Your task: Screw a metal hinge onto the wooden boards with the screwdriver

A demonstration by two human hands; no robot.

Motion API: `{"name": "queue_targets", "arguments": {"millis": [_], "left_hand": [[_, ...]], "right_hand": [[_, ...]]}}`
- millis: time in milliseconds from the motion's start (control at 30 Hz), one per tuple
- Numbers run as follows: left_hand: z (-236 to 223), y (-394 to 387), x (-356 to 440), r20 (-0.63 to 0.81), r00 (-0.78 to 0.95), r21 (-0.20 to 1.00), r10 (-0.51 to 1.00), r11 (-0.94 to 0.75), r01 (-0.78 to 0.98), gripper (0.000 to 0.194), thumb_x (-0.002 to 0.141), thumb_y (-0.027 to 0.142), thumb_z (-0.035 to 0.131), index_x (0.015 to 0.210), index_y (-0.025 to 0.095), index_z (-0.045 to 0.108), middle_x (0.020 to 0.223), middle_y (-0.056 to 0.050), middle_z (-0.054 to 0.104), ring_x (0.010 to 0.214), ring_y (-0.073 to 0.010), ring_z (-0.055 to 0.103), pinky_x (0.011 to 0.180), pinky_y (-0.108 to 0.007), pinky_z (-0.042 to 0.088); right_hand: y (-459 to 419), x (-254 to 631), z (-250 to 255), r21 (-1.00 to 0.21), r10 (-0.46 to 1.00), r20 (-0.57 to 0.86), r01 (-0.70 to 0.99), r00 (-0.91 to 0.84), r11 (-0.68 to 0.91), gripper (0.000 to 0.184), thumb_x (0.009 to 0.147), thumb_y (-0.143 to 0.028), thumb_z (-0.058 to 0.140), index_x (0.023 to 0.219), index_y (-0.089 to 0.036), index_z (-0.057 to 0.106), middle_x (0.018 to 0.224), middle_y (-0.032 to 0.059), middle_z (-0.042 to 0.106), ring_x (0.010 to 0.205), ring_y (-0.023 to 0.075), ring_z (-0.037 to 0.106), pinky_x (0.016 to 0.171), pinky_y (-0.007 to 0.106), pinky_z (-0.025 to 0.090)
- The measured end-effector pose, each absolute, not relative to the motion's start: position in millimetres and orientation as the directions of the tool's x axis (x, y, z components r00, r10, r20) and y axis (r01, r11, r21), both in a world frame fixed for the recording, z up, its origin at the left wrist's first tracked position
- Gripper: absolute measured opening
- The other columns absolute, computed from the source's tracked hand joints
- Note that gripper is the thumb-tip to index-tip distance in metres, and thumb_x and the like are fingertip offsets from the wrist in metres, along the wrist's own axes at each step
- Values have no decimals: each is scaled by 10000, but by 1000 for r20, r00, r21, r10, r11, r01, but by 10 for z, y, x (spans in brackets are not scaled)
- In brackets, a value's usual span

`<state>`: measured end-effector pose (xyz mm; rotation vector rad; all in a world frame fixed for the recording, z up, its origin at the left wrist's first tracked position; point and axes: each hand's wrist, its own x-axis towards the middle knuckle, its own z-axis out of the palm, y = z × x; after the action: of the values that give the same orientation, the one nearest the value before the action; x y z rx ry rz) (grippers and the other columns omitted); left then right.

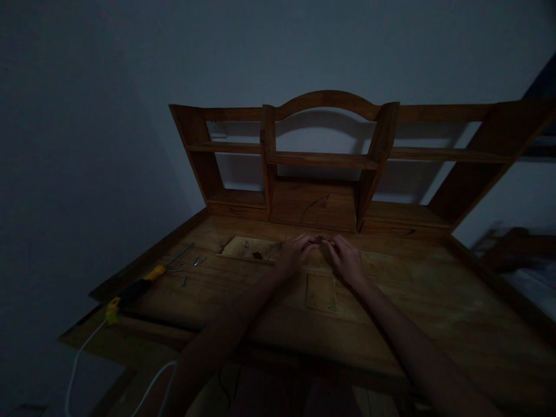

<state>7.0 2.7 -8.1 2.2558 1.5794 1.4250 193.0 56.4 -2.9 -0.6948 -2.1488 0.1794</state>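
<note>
Over the middle of the wooden desk, my left hand (pixel 296 253) and my right hand (pixel 346 259) meet fingertip to fingertip. Both are closed in a pinch on a small dark piece (pixel 320 238); the dim light and my fingers hide its exact kind. Under and between my forearms lies a small rectangular wooden board (pixel 321 294) with little holes near its lower edge. Left of my left hand, a long pale wooden strip (pixel 249 249) with dark stains is set in the desktop, partly covered by that hand.
A yellow-and-black-handled tool (pixel 154 273) with a long metal shaft lies at the desk's left, a white cord (pixel 80 353) beside its end. Near it are several small screws (pixel 198 261). A wooden shelf unit (pixel 321 159) stands along the back, against the wall.
</note>
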Motion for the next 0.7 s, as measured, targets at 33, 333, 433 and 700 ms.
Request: {"name": "queue_targets", "arguments": {"millis": [33, 333, 433, 700], "left_hand": [[-74, 20, 77, 644, 67, 493, 762, -481, 725, 140, 959, 306, 554, 968, 198, 643, 970, -28, 673, 919, -167, 633, 822, -270, 479], [-39, -1, 99, 664, 35, 479, 747, -461, 747, 225, 927, 392, 595, 869, 183, 654, 900, -32, 662, 863, -163, 627, 798, -275, 483], [-37, -9, 110, 654, 24, 473, 756, -434, 766, 240, 930, 402, 587, 858, 181, 643, 878, -31, 649, 843, -163, 617, 767, -270, 477], [-67, 17, 50, 631, -32, 498, 775, -373, 783, 284, 1024, 284, 371, 869, 184, 587, 870, -29, 602, 851, -159, 573, 790, -274, 449]], "right_hand": [[570, 1923, -41, -355, 530, 684, 406, -502, 842, 245, 997, -358, 417, 989, -209, 611, 945, 78, 659, 842, 203, 632, 747, 308, 471], [593, 1897, -106, -341, 489, 650, 351, -582, 872, 218, 985, -307, 411, 1016, -228, 611, 964, 85, 662, 868, 220, 634, 773, 331, 488], [559, 1906, -68, -351, 490, 641, 343, -590, 871, 222, 984, -320, 415, 1004, -232, 618, 951, 81, 661, 858, 219, 633, 768, 330, 488], [561, 1871, -54, -470, 568, 663, 320, -487, 823, 240, 994, -352, 398, 976, -221, 598, 947, 80, 645, 885, 214, 617, 809, 333, 464]]}}
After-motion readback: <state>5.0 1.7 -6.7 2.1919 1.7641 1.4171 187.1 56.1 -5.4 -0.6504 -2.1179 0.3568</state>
